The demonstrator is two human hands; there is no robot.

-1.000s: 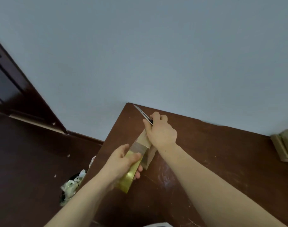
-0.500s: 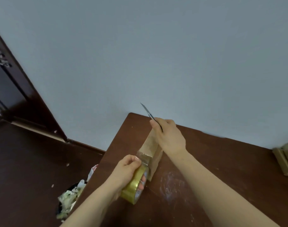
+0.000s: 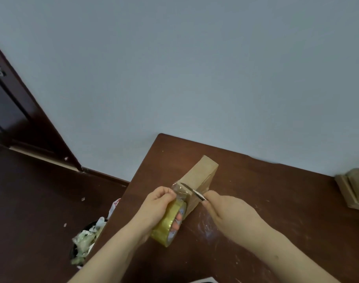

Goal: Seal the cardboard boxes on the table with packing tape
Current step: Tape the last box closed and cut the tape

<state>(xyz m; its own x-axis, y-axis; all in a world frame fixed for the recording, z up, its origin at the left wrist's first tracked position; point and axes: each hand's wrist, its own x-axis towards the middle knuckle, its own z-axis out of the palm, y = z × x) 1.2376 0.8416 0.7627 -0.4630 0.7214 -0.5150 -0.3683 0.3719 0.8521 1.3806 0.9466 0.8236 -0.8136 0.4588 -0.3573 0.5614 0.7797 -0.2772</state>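
Meanwhile, the left hand (image 3: 154,207) grips a tape roll (image 3: 168,223) as the right hand (image 3: 225,213) pinches a blade (image 3: 191,192) against a cardboard box (image 3: 201,176) on the table (image 3: 276,201).

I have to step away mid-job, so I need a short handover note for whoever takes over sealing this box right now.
Left hand: grips the tape roll at the near end of the cardboard box. A strip of tape runs from the roll to the box.
Right hand: holds a metal blade, with its tip at that strip.
The box sits on the table, near its left edge.
Done: tape reaches the box's near end. How much of the rest is taped cannot be seen.
Left: cut the strip, press the end down, check the other seams.
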